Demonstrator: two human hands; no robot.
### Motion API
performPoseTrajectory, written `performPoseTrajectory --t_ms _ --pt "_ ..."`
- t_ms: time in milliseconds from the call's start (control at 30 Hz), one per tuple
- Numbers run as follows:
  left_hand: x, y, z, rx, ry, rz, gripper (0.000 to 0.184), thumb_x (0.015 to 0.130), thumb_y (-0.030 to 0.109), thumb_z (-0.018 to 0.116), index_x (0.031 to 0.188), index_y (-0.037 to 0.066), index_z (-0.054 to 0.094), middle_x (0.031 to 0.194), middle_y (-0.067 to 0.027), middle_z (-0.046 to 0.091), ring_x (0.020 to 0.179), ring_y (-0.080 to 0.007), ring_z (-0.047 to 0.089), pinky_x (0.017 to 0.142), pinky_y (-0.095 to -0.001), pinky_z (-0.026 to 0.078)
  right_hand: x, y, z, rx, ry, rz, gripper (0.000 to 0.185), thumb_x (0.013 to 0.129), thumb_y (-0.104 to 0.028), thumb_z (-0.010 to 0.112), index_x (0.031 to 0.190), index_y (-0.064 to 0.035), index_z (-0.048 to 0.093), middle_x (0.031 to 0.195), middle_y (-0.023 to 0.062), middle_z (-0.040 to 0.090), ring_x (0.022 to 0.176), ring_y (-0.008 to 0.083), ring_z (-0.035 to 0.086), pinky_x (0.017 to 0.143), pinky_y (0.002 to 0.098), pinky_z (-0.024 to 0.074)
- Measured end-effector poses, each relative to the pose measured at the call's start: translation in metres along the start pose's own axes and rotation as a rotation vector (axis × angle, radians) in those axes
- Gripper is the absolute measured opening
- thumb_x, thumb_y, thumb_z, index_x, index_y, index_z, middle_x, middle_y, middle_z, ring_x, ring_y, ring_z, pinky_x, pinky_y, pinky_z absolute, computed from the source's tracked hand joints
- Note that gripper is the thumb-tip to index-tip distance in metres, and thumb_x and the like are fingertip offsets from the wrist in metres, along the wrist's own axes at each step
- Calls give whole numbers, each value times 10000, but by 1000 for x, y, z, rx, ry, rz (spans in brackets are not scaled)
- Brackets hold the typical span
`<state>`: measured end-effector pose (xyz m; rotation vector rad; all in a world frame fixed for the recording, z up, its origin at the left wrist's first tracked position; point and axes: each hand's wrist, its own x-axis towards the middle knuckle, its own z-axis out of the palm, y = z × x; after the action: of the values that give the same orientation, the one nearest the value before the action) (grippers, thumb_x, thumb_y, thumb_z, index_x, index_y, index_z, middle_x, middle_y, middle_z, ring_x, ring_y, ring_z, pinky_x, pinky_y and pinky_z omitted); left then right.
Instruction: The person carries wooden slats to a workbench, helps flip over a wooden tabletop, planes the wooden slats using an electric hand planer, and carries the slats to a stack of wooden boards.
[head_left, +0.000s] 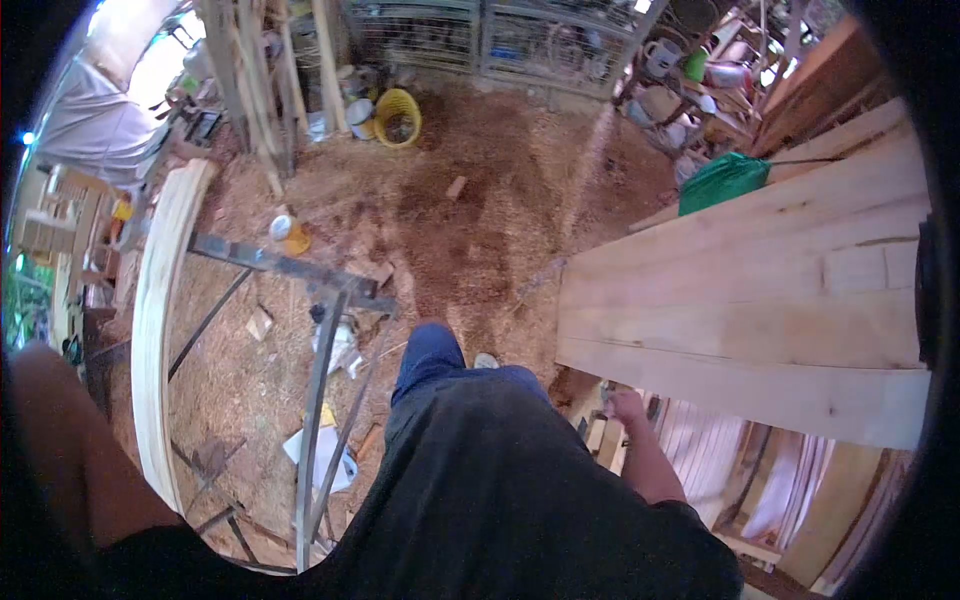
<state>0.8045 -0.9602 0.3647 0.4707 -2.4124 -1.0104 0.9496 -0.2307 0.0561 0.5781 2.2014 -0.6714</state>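
My right hand (625, 406) is low on the right, beside the near edge of a wide, pale wooden panel (740, 300). Its fingers are closed around something small and greyish, too small to name. Below that hand, several wooden pieces (705, 440) lie under the panel's edge. At the far left my left arm (70, 440) is bent, and the hand itself is out of view. Near that arm, a long pale plank (160, 330) rests across a metal stand (290, 265).
Wood shavings cover the floor (470, 240). A yellow bucket (397, 118), an orange-and-white container (290, 233) and leaning boards (262, 90) stand ahead. A green bag (724, 183) lies at the panel's far edge. Wire-mesh panels (560, 45) line the back.
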Motion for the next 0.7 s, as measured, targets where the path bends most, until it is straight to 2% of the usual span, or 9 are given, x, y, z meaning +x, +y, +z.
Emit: performPoseTrajectory --t_ms 133,233,267,333,367,467,567,633,700 --pt "46 9 87 -77 -115 5 309 981 297 657 1153 49 724 939 -133 733 856 -199 688 791 -313 534 29 -132 -53 176 143 -232 305 935 -315 644 883 -25 721 766 99 696 742 183 648 721 396 529" --pt "94 16 151 -146 -180 36 306 982 297 652 1147 48 722 939 -126 730 853 -195 683 786 -312 531 38 -266 -179 286 449 -476 254 1009 -217 594 905 -9 694 769 76 680 743 172 642 732 366 529" --pt "113 20 169 -163 -191 59 305 983 297 651 1145 48 722 939 -124 729 852 -193 682 785 -311 531 25 -310 -231 455 459 -617 220 1032 -199 585 971 -17 693 861 28 677 813 159 625 780 357 517" --pt "152 31 204 -206 -207 106 303 984 297 648 1141 48 720 938 -119 727 850 -190 679 782 -310 529 -51 -409 -330 686 514 -1103 174 991 -162 648 1131 -62 676 1101 70 656 1025 185 603 919 362 488" --pt "172 37 218 -233 -206 128 302 985 297 647 1139 48 720 938 -117 726 849 -188 677 781 -310 528 -104 -447 -366 695 552 -1350 184 981 -198 660 1120 -78 664 1082 62 659 981 177 608 873 354 484" --pt "239 66 236 -276 -161 224 299 986 297 643 1133 47 718 937 -110 723 847 -183 673 776 -308 526 -235 -520 -417 365 694 -1877 236 952 -307 698 1089 -127 630 1022 36 669 848 151 621 736 328 472" --pt "291 100 236 -338 -102 338 296 988 296 639 1127 47 716 937 -103 719 844 -178 668 772 -307 524 -294 -554 -437 14 727 -2113 308 922 -416 735 1057 -176 595 963 11 679 715 126 634 600 302 459" --pt "319 121 223 -364 -29 435 294 989 296 636 1123 47 715 937 -99 717 842 -175 665 769 -306 522 -277 -546 -494 -179 537 -2222 508 923 -384 706 1337 -207 470 1152 103 667 888 205 674 745 426 505" --pt "339 138 205 -388 75 537 293 990 296 633 1119 46 713 936 -94 715 840 -172 662 766 -305 521 -241 -580 -516 -208 480 -2260 439 935 -377 692 1280 -191 495 1113 91 664 861 194 661 727 405 497"
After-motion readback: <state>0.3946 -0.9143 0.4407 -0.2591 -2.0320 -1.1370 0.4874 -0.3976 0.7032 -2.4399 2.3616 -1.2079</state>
